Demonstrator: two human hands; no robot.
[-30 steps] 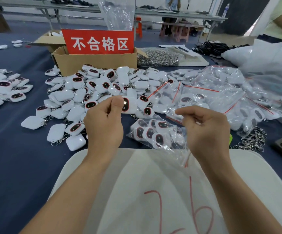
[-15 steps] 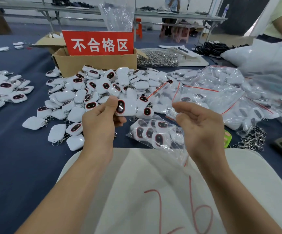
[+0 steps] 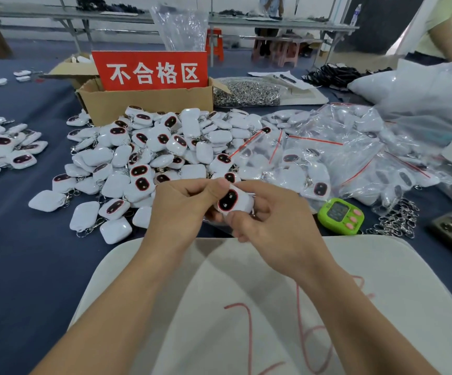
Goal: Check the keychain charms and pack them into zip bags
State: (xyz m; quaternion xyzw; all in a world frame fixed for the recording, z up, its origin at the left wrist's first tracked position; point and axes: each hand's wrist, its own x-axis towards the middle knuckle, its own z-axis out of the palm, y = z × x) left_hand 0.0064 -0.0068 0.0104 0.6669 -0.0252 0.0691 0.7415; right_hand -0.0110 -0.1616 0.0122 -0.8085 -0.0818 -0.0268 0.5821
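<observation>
A white rounded-square keychain charm (image 3: pixel 234 203) with a red-rimmed black face tilts, pinched between the left hand (image 3: pixel 181 209) and the right hand (image 3: pixel 273 226), before a heap of like charms (image 3: pixel 192 125) and filled clear red-strip zip bags (image 3: pixel 327 150).

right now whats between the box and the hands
Head view: the heap of loose charms fills it, from the box to the left hand and right hand pinching one charm.

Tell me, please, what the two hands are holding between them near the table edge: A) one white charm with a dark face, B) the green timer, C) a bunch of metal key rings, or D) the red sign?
A: the left hand and the right hand both pinch one white charm, its dark, red-rimmed face turned toward the camera.
</observation>
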